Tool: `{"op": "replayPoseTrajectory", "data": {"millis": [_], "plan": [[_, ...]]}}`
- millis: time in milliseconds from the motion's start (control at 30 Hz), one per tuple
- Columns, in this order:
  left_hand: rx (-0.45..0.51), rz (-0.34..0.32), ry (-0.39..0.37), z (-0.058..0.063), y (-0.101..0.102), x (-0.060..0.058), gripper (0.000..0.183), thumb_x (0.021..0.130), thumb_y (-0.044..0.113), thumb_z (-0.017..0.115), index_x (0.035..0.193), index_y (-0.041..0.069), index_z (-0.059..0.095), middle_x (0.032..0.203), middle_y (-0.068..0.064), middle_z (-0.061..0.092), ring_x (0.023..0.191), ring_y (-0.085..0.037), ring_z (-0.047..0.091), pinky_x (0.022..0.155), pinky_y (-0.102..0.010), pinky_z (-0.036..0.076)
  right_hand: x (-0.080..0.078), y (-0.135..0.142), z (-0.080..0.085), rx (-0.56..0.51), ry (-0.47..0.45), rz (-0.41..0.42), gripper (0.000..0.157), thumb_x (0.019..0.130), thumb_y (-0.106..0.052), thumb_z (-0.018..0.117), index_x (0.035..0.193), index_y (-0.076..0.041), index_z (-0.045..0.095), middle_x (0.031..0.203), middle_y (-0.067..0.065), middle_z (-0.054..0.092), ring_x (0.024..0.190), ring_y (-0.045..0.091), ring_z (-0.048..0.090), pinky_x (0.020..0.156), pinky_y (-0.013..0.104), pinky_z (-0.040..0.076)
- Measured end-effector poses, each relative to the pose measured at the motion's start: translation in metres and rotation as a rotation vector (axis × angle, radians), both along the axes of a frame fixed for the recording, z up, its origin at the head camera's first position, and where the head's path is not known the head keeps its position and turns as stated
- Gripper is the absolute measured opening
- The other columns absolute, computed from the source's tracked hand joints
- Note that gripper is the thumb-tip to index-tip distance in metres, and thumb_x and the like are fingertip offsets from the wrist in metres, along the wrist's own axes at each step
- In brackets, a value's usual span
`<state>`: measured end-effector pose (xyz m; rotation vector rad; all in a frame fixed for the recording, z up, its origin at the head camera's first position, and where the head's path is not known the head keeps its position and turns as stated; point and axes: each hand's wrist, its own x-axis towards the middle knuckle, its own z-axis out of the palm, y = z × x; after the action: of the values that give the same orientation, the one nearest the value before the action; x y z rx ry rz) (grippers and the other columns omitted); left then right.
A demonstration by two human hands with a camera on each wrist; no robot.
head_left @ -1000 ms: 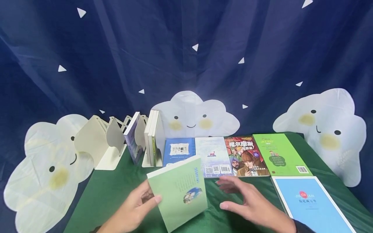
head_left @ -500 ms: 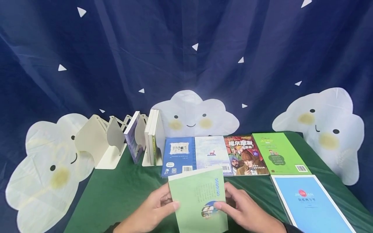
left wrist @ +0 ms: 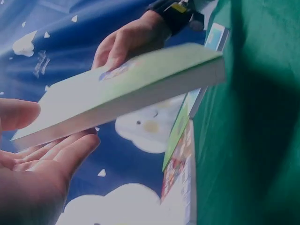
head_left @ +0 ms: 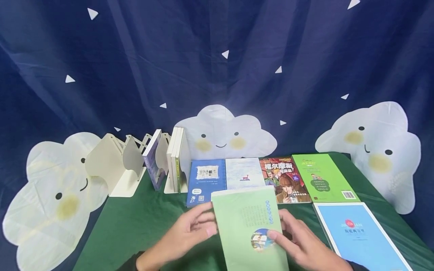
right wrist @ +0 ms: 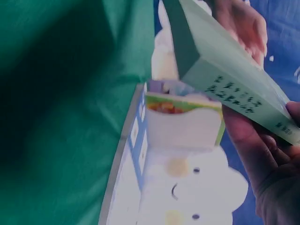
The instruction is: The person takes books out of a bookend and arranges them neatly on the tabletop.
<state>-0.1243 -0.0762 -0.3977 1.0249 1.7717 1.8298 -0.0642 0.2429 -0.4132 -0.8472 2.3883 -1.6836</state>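
Note:
A light green book [head_left: 249, 233] with a round picture on its cover is held up over the near part of the table. My right hand [head_left: 301, 237] grips its right side, thumb on the cover and fingers behind. At the opposite side, my left hand [head_left: 186, 233] has its thumb beside the edge. In the left wrist view the left hand's fingers [left wrist: 61, 159] lie fairly straight under the book [left wrist: 131, 84], not clasping it. The right wrist view shows the spine of the green book [right wrist: 239, 93] with dark lettering, resting in the right hand [right wrist: 267, 164].
A cream bookend rack [head_left: 127, 184] stands at back left, with a purple book [head_left: 152, 162] and several pale upright books [head_left: 176, 160]. Flat behind lie a blue book [head_left: 206, 180], a white book [head_left: 244, 173], a red comic-style book [head_left: 285, 180] and a bright green book [head_left: 323, 177]. A light-blue book [head_left: 356, 233] lies at right.
The green book has moved right and turned more upright. My right hand came in and took its right side, while my left hand loosened from the left edge.

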Motion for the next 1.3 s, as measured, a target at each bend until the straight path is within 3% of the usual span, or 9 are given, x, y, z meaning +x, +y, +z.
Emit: {"op": "replayPoseTrajectory", "data": {"millis": [233, 333, 500, 667, 833, 1000, 1200, 1300], "plan": [[0.117, 0.041, -0.056, 0.002, -0.016, -0.014, 0.048, 0.097, -0.005, 0.044, 0.143, 0.004, 0.033, 0.133, -0.022, 0.052, 0.115, -0.037, 0.053, 0.095, -0.042, 0.045, 0.001, 0.029, -0.004, 0.012, -0.020, -0.176, 0.033, 0.100, -0.005, 0.046, 0.130, -0.002, 0.034, 0.095, 0.008, 0.069, 0.078, 0.020, 0.067, 0.054, 0.036, 0.057], [0.152, 0.096, -0.047, 0.001, -0.027, -0.022, 0.049, 0.096, -0.007, 0.043, 0.143, 0.003, 0.032, 0.131, -0.032, 0.049, 0.114, -0.041, 0.052, 0.095, -0.044, 0.045, 0.001, 0.047, -0.009, 0.054, -0.094, -0.243, 0.036, 0.100, -0.010, 0.047, 0.131, 0.002, 0.032, 0.093, 0.010, 0.069, 0.075, 0.020, 0.067, 0.052, 0.037, 0.056], [0.098, 0.276, 0.018, -0.002, -0.050, -0.036, 0.048, 0.095, -0.003, 0.048, 0.141, 0.004, 0.035, 0.128, -0.031, 0.051, 0.111, -0.038, 0.055, 0.093, -0.043, 0.047, -0.001, 0.078, -0.021, 0.080, -0.249, -0.274, 0.045, 0.102, -0.018, 0.045, 0.132, 0.008, 0.024, 0.092, 0.014, 0.070, 0.075, 0.025, 0.068, 0.054, 0.042, 0.057], [0.026, 0.429, 0.095, 0.002, -0.073, -0.045, 0.047, 0.097, 0.002, 0.051, 0.140, 0.004, 0.035, 0.131, -0.025, 0.052, 0.114, -0.037, 0.053, 0.095, -0.037, 0.047, -0.002, 0.104, -0.038, 0.093, -0.261, -0.307, 0.046, 0.102, -0.017, 0.045, 0.132, 0.010, 0.022, 0.089, 0.014, 0.070, 0.070, 0.026, 0.067, 0.050, 0.043, 0.055], [-0.076, 0.636, 0.213, 0.005, -0.086, -0.052, 0.045, 0.096, 0.009, 0.054, 0.139, 0.007, 0.039, 0.132, -0.019, 0.054, 0.116, -0.027, 0.054, 0.094, -0.025, 0.046, -0.002, 0.118, -0.048, 0.121, -0.336, -0.323, 0.052, 0.102, -0.019, 0.045, 0.134, 0.013, 0.019, 0.089, 0.016, 0.069, 0.071, 0.026, 0.067, 0.052, 0.042, 0.056], [-0.062, 0.831, 0.269, 0.005, -0.094, -0.061, 0.046, 0.094, 0.007, 0.057, 0.138, 0.008, 0.042, 0.131, -0.017, 0.055, 0.119, -0.023, 0.052, 0.096, -0.020, 0.044, -0.001, 0.125, -0.057, 0.164, -0.374, -0.310, 0.051, 0.102, -0.017, 0.045, 0.131, 0.018, 0.021, 0.089, 0.015, 0.069, 0.072, 0.023, 0.067, 0.055, 0.038, 0.056], [-0.207, 1.051, 0.376, -0.001, -0.109, -0.082, 0.052, 0.092, 0.013, 0.062, 0.139, 0.013, 0.042, 0.137, -0.011, 0.050, 0.120, -0.023, 0.050, 0.099, -0.034, 0.044, -0.001, 0.129, -0.062, 0.225, -0.405, -0.315, 0.047, 0.101, -0.019, 0.047, 0.126, 0.017, 0.030, 0.087, 0.012, 0.068, 0.069, 0.021, 0.065, 0.056, 0.036, 0.054], [-0.270, 1.100, 0.374, -0.004, -0.116, -0.093, 0.061, 0.091, 0.017, 0.064, 0.144, 0.014, 0.034, 0.141, -0.010, 0.045, 0.123, -0.025, 0.047, 0.100, -0.041, 0.043, -0.002, 0.128, -0.065, 0.302, -0.389, -0.355, 0.048, 0.099, -0.022, 0.051, 0.124, 0.016, 0.035, 0.085, 0.009, 0.067, 0.067, 0.018, 0.063, 0.056, 0.034, 0.053]]}}
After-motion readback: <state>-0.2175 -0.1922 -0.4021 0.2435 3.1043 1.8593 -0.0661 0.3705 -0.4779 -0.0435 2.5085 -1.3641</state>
